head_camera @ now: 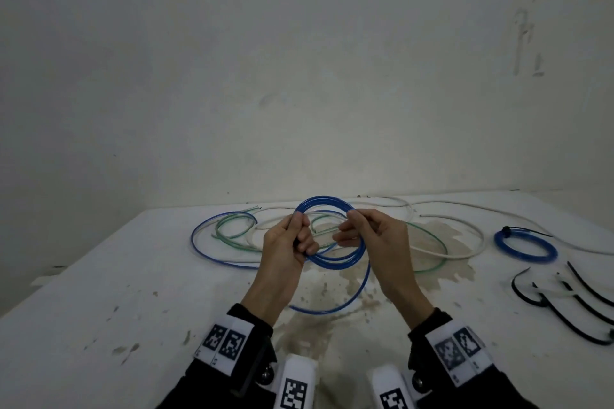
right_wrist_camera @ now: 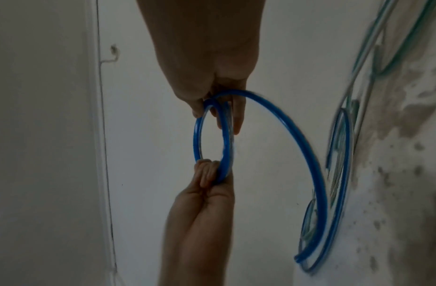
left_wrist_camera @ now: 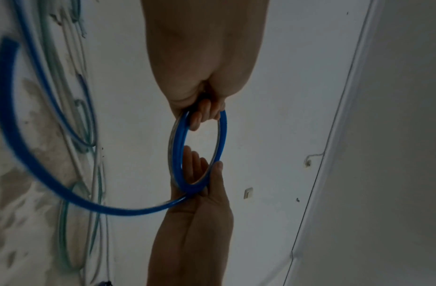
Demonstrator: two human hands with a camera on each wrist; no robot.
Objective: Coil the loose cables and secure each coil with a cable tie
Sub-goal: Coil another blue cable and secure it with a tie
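We're winding the blue cable, one loose tail to go!

On the left, our left hand (head_camera: 288, 244) curls tight round the blue coil (head_camera: 332, 232) so the loops can't spring apart; our right hand (head_camera: 368, 236) pinches the far side, guiding the tail (head_camera: 349, 299) in above the table (head_camera: 99, 292). The head view alone shows the tied coil (head_camera: 525, 244) and spare cable ties (head_camera: 571, 302) (both far right); the wrist views show the fingers hooked through.

Stained white table (head_camera: 133, 292): loose cables (head_camera: 232, 236), tied blue coil (head_camera: 525, 244), cable ties (head_camera: 571, 302)
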